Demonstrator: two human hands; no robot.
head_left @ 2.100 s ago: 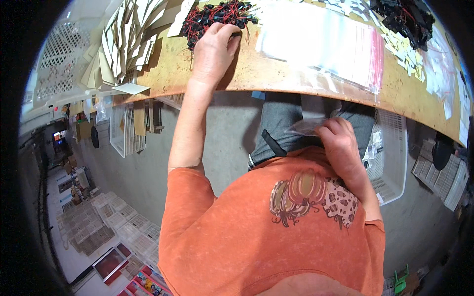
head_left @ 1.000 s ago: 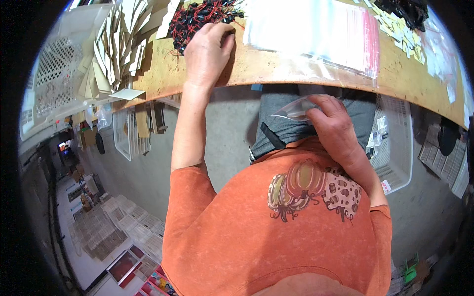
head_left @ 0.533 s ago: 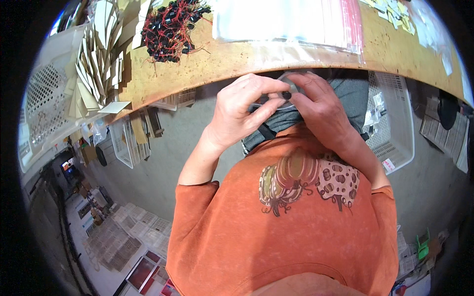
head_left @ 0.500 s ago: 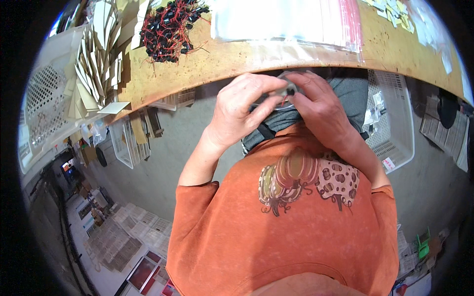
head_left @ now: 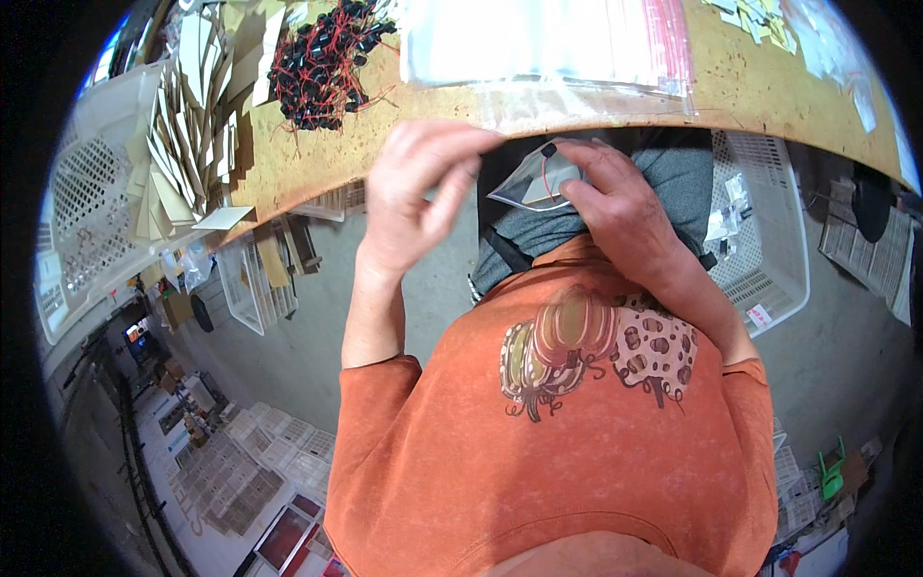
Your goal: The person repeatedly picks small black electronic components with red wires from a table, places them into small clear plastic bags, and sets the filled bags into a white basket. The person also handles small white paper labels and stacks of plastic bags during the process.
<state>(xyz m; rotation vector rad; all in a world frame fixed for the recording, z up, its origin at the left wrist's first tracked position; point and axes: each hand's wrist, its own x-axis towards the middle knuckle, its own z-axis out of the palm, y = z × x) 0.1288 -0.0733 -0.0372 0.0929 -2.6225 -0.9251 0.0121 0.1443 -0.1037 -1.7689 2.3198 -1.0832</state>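
My right hand (head_left: 620,197) pinches a small clear plastic bag (head_left: 524,188) at its right side, just below the table edge and above my lap. A small black cylindrical part (head_left: 549,151) with a red wire shows against the bag, close to my right fingertips; I cannot tell whether it is inside. To the left, my left hand (head_left: 418,188) is raised apart from the bag, slightly blurred. Its fingers point right with the thumb spread from them, and nothing shows between them. Beyond it, a pile of black parts with red wires (head_left: 322,72) lies on the table.
A stack of clear bags with pink edges (head_left: 548,43) lies on the wooden table (head_left: 375,135). Cardboard pieces (head_left: 178,144) crowd a white crate (head_left: 72,250) at left. Another white crate (head_left: 769,221), containing small packets, stands right of my lap. Yellow pieces (head_left: 764,24) lie far right.
My left hand has moved left, away from the bag and my right hand. The bag and the red wire, mostly covered by the hands before, now show. My right hand has barely moved.
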